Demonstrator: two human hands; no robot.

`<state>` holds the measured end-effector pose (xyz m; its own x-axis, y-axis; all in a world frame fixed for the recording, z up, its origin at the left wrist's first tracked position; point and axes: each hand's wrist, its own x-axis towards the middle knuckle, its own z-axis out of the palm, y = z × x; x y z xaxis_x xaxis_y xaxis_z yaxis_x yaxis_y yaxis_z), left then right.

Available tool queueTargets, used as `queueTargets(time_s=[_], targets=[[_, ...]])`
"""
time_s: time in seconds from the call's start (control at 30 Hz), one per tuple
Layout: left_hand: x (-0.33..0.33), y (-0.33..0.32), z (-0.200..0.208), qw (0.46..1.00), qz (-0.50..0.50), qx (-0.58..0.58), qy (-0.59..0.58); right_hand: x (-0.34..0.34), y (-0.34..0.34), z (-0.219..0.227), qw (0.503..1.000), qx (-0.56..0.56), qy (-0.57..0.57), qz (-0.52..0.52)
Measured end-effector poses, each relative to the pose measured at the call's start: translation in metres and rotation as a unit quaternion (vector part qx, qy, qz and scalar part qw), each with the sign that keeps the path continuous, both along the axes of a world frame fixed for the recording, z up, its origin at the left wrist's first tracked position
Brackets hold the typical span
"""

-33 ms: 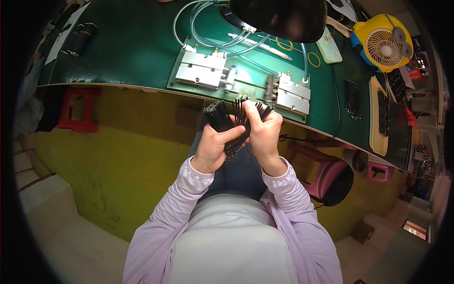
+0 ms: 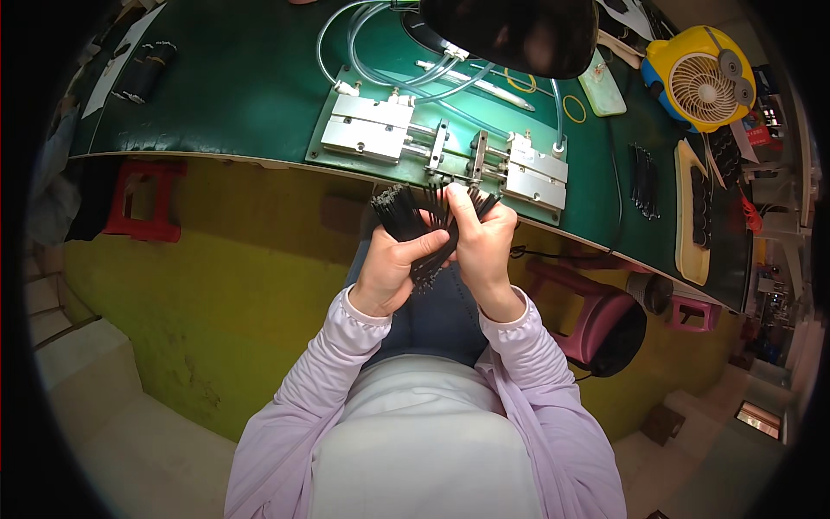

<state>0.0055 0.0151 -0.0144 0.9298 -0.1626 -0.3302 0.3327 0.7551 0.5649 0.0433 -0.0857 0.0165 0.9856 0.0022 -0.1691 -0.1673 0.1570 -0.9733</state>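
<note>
A thick bundle of thin black wires (image 2: pixel 399 216) with pale tips is wrapped in the fingers of my left hand (image 2: pixel 386 268). My right hand (image 2: pixel 482 238) closes on some of the same black wires, its thumb and fingers pinching them in front of the fixture. Wire ends point up toward two metal clamp jaws (image 2: pixel 437 149) that face each other across a small gap. The jaws ride on rods from a left silver air cylinder (image 2: pixel 367 128) and a right silver cylinder (image 2: pixel 536 177). Whether a wire touches the jaws I cannot tell.
Clear air hoses (image 2: pixel 450 65) loop behind the fixture, under a dark lamp head (image 2: pixel 519 35). To the right are a yellow fan (image 2: pixel 702 82), a phone (image 2: pixel 603 85), wire bundles (image 2: pixel 644 180) and a tray (image 2: pixel 684 251). A red stool (image 2: pixel 145 201) and a pink chair (image 2: pixel 575 320) stand below.
The two clamp jaws, blurred before, have come closer together and look sharp now. My hands and the wires stay where they were.
</note>
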Motion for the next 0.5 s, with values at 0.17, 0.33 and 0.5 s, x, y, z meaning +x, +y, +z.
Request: queueTargets(time_s=[0.17,0.33,0.5], targets=[[0.0005,-0.0011,0.0027,1.0,-0.009,0.008,-0.018,0.0009,-0.0012,-0.0015,1.0,0.009,0.027,-0.007],[-0.0006,-0.0011,0.0037,1.0,-0.004,0.011,0.0,-0.0015,-0.0014,-0.0015,1.0,0.006,0.01,0.009],[-0.0038,0.0007,0.0023,1.0,-0.006,-0.002,-0.001,-0.0053,0.0012,0.004,1.0,-0.01,-0.018,0.022]])
